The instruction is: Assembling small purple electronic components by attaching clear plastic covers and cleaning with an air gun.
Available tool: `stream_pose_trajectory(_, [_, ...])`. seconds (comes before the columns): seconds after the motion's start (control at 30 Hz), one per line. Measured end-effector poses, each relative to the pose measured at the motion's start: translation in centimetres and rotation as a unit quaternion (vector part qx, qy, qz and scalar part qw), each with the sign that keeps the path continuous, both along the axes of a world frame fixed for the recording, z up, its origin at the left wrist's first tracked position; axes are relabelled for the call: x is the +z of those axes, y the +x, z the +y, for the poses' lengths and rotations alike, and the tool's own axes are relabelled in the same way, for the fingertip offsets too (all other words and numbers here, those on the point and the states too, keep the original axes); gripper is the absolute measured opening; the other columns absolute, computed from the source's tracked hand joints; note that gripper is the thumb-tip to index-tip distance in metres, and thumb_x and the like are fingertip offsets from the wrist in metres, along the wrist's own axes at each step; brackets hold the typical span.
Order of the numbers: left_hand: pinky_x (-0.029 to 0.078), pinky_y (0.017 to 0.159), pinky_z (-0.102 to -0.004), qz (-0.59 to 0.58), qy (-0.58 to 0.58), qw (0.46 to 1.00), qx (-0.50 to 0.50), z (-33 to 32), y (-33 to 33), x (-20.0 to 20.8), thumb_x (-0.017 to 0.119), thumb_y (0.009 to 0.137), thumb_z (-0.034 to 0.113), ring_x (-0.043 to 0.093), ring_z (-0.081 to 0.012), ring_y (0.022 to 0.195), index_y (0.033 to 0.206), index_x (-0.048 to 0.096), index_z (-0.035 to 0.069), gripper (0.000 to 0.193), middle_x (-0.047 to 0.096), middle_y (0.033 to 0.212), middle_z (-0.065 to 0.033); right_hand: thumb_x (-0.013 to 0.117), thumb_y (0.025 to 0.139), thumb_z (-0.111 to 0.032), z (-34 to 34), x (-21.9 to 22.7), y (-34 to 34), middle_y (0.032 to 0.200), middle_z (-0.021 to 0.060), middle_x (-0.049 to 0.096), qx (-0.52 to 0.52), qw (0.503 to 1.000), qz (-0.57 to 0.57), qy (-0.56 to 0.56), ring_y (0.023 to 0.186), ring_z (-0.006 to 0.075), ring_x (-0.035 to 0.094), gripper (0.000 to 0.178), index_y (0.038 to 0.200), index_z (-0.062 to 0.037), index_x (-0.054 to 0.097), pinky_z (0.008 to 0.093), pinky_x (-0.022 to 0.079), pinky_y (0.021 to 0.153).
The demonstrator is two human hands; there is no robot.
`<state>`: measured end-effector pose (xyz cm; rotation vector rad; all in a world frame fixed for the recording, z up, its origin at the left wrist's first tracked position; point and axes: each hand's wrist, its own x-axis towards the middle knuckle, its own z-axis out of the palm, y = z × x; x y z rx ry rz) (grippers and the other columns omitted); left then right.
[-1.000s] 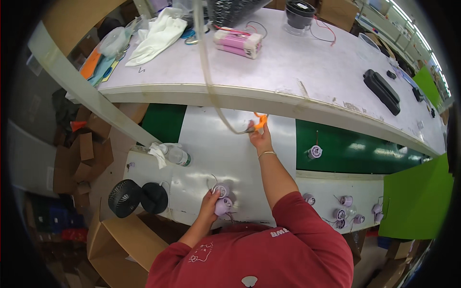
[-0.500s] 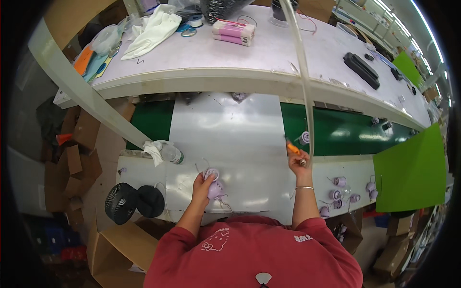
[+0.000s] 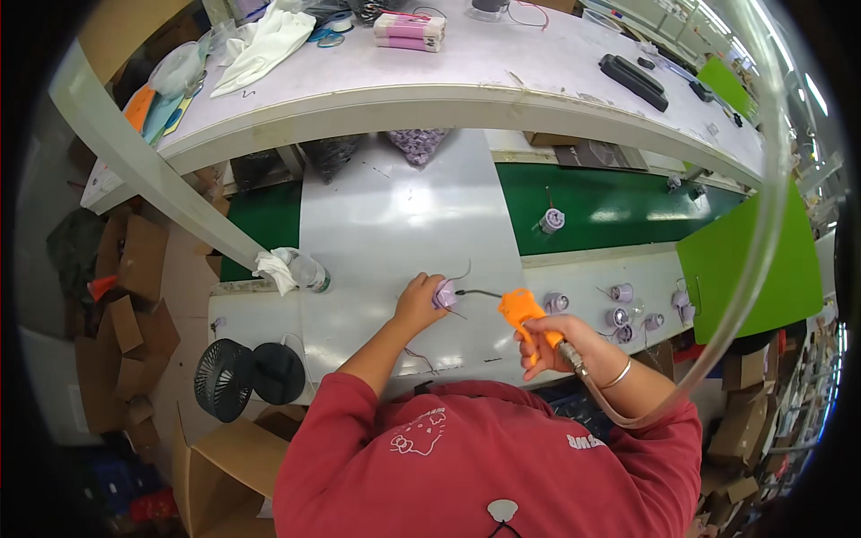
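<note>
My left hand (image 3: 418,305) is closed around a small lilac round part (image 3: 444,294) with thin wires sticking out, held just above the grey sheet (image 3: 395,211). In my right hand (image 3: 581,339) is an orange air blow gun (image 3: 518,308), gripped at its handle. Its thin black nozzle points left, and the tip is at or very close to the lilac part; contact cannot be made out. From the gun's metal fitting a clear hose (image 3: 717,345) curves up on the right. Some loose wires (image 3: 420,360) lie on the sheet near my left forearm.
Several lilac parts (image 3: 619,317) stand on the right ledge, and one lilac part (image 3: 552,221) is on the green belt (image 3: 619,193). A bottle (image 3: 309,272) and a black fan (image 3: 224,381) are at left. A raised white shelf (image 3: 502,76) crosses the far side.
My right hand has brought the blow gun down and toward me, its nozzle now at the lilac part. My left hand has moved right and farther away with that part, turning it.
</note>
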<state>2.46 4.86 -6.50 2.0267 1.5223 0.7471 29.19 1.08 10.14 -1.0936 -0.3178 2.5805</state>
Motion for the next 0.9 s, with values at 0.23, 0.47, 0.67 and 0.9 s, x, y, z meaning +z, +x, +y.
stream_pose_trajectory(0.23, [0.051, 0.071, -0.0381, -0.535, -0.352, 0.758, 0.125, 0.2, 2.3, -9.0, 0.065, 0.080, 0.034, 0.060, -0.0230, 0.084, 0.104, 0.055, 0.005, 0.038, 0.059, 0.094, -0.0080, 0.051, 0.089, -0.027, -0.3, 2.3, 1.5, 0.067, 0.0087, 0.054, 0.028, 0.994, -0.097, 0.037, 0.062, 0.0248, 0.060, 0.029, 0.096, 0.0013, 0.051, 0.0374, 0.054, 0.055])
stream_pose_trajectory(0.47, [0.050, 0.054, -0.0439, -0.705, -0.529, 0.472, 0.023, 1.2, 3.2, -6.8, 0.049, 0.087, 0.049, 0.060, -0.0273, 0.059, 0.110, 0.056, 0.004, 0.051, 0.062, 0.081, -0.0117, 0.053, 0.088, -0.027, -0.1, 3.6, 2.7, 0.065, 0.0096, 0.056, 0.080, 0.983, -0.148, 0.076, 0.061, 0.0238, 0.061, 0.031, 0.096, 0.0032, 0.053, 0.0364, 0.054, 0.051])
stream_pose_trajectory(0.67, [0.052, 0.061, -0.0387, -0.538, -0.496, 0.678, 0.074, 0.8, 6.9, -6.0, 0.065, 0.081, 0.038, 0.064, -0.0269, 0.074, 0.105, 0.058, 0.004, 0.043, 0.064, 0.086, -0.0117, 0.048, 0.089, -0.032, 1.2, 3.6, 6.4, 0.078, 0.0164, 0.063, -0.061, 0.987, -0.101, 0.114, 0.077, 0.0321, 0.066, 0.036, 0.098, 0.0030, 0.053, 0.0402, 0.054, 0.056])
stream_pose_trajectory(0.9, [0.047, 0.081, -0.0443, 0.056, -0.088, 0.993, -0.049, 1.9, 6.6, -5.5, 0.077, 0.061, 0.029, 0.055, -0.0378, 0.097, 0.100, 0.054, -0.002, 0.054, 0.054, 0.101, -0.0219, 0.047, 0.087, -0.039, -0.3, 1.7, 10.9, 0.096, 0.0140, 0.063, -0.349, 0.933, -0.039, 0.077, 0.104, 0.0340, 0.059, 0.041, 0.099, -0.0011, 0.054, 0.0386, 0.046, 0.073])
